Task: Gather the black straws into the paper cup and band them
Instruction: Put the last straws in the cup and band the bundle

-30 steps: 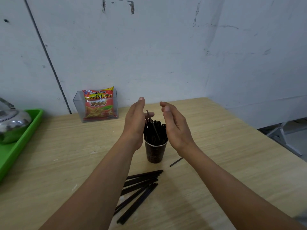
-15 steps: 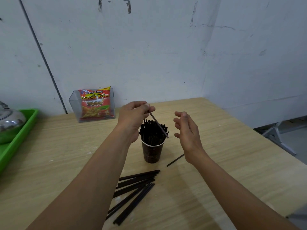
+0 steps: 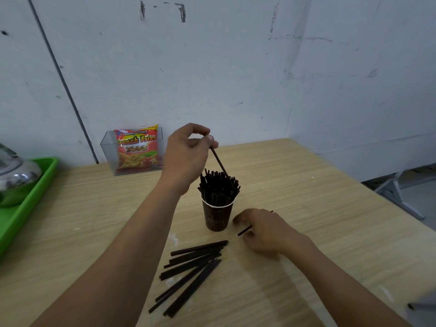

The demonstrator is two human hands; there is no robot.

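**Surface** (image 3: 318,197): wooden, running to a far right corner. Its right edge is falling away just beyond the working area, while open room is lying in front of and to the right of the cup.

**Green tray** (image 3: 35,185) with kettle (image 3: 16,178): sitting at the far left, well apart from the work.

**Snack holder** (image 3: 136,147): standing against the wall behind the left hand, near enough to be limiting a backward sweep.

**Left hand** (image 3: 186,156): a second ago spread beside the cup, it is now lifting higher, with thumb and forefinger pinching one straw (image 3: 218,160). The straw's lower end is meeting the top of the bundle, so it is probably being reseated.

**Right hand** (image 3: 264,230): no longer hovering spread beside the cup, it is now lying low on the surface with its fingers curling over the stray straw (image 3: 244,230). Whether they are gripping it cannot be told.

**Paper cup** (image 3: 217,218): standing upright at centre, crowded with black straws (image 3: 219,187).

**Loose straws** (image 3: 193,265): lying fanned just in front of the cup, ungathered. Gathering is therefore continuing and banding is waiting; no band is showing.
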